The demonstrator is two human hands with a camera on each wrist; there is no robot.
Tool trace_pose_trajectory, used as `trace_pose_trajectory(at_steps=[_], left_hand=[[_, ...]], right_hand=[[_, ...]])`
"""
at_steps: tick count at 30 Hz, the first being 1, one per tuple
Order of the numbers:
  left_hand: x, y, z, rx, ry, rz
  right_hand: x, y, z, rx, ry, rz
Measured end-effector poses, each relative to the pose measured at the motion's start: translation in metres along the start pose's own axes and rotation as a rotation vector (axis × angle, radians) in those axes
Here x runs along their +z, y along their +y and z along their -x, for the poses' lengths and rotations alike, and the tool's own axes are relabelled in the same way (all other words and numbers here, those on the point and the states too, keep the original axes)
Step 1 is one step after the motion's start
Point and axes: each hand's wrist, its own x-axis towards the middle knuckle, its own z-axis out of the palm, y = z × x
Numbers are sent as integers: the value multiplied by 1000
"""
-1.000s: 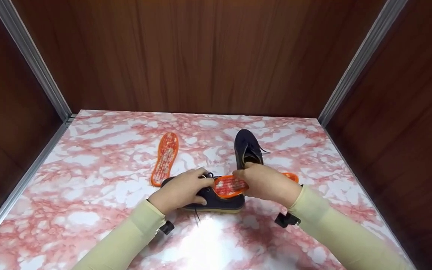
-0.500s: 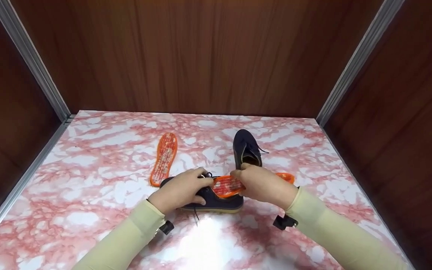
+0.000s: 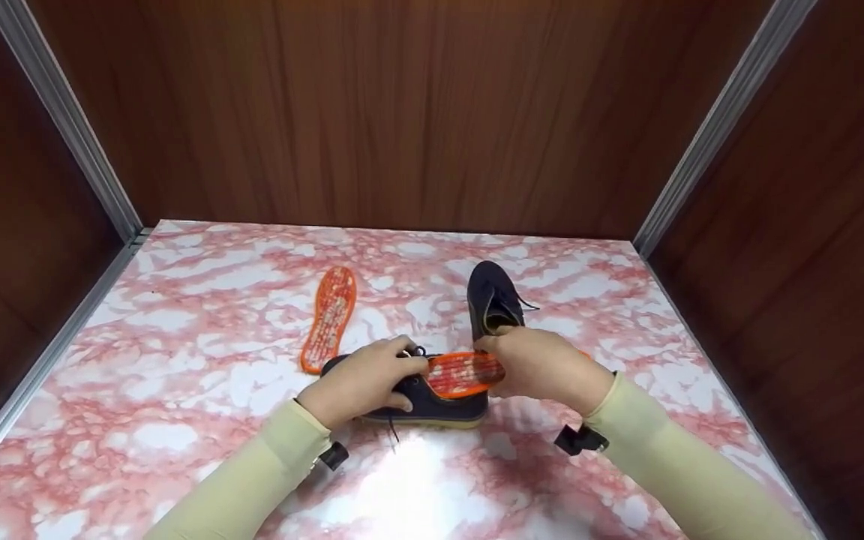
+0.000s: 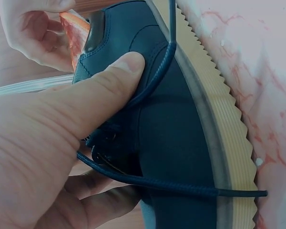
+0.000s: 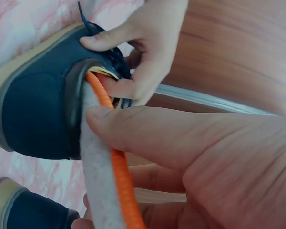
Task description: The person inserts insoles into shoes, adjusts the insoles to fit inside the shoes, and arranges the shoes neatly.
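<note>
A dark navy lace-up shoe (image 3: 432,409) lies with its toe to the left and its heel to the right. My left hand (image 3: 372,379) grips its upper by the laces; in the left wrist view the thumb presses the side of the shoe (image 4: 181,133). My right hand (image 3: 544,367) pinches an orange-edged insole (image 3: 453,373) patterned red and white. One end of this insole sits in the shoe's opening, the rest sticks out past the heel. The right wrist view shows the insole's grey underside (image 5: 97,162). Its front tip is hidden inside the shoe.
A second navy shoe (image 3: 488,285) stands behind my right hand, toe pointing away. Another orange insole (image 3: 329,319) lies flat to the left. The red-and-white marbled table (image 3: 199,360) is enclosed by brown wood panels (image 3: 402,112) with metal corner posts.
My right hand shifted slightly left, then back right along the insole, whose outer end has moved a little left and is now mostly covered by the hand. My left hand stayed still.
</note>
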Motion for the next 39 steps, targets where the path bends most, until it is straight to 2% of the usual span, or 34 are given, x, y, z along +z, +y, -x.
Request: trace_pose_trajectory(at_steps=[4,17,34,39], left_hand=[[-1,0,0,10,18,12],[-1,0,0,-2,9,7],[0,0,1,20,32,8],[1,1,0,5,19,-2]], right_hand=[[-2,1,0,12,6,7],[4,-1,-1,-16,53,-2],[10,-6,-6,-12,46,-19],[9,-5,-6,8,25,-25]])
